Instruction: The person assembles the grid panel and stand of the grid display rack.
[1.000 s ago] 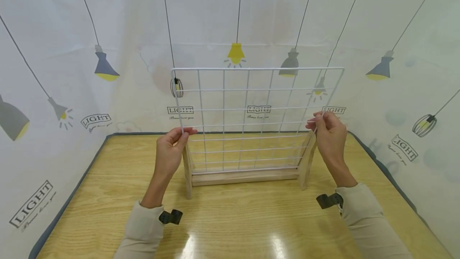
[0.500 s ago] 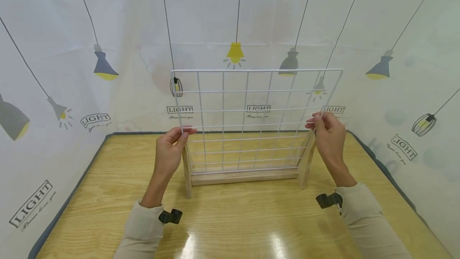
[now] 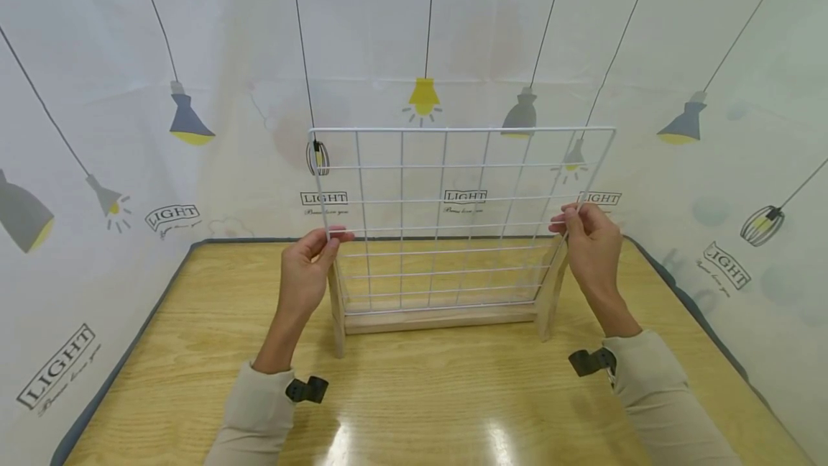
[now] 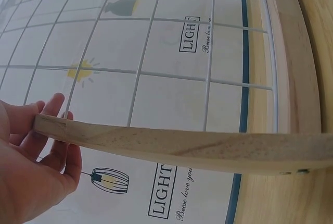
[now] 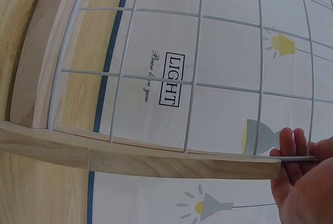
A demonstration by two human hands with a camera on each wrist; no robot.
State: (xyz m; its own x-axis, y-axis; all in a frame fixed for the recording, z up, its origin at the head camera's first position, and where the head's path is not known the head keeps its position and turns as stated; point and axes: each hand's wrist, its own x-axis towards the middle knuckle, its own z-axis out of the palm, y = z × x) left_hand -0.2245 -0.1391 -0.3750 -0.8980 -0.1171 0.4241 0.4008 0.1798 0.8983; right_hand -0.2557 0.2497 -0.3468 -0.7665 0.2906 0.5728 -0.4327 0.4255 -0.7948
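A white wire grid panel (image 3: 462,129) stands upright in a pale wooden stand, whose bottom bar (image 3: 440,320) runs between a left post (image 3: 337,315) and a right post (image 3: 551,300). My left hand (image 3: 304,272) pinches the panel's left edge just above the left post. On the opposite side, my right hand (image 3: 591,243) pinches the right edge by the top of the right post. From the left wrist, the left hand (image 4: 26,177) is seen at the post's tip, its fingers around it. In the right wrist view, the right hand (image 5: 307,182) holds the edge wire beside the post's end.
The stand sits on a light wood-grain table (image 3: 414,387). Behind and on both sides hangs a white cloth backdrop (image 3: 369,34) printed with lamps and LIGHT labels. Dark straps (image 3: 307,390) show at both wrists.
The grid panel's top edge has come down slightly, and its bottom wire sits a touch lower between the posts. Both hands keep their hold at nearly the same places.
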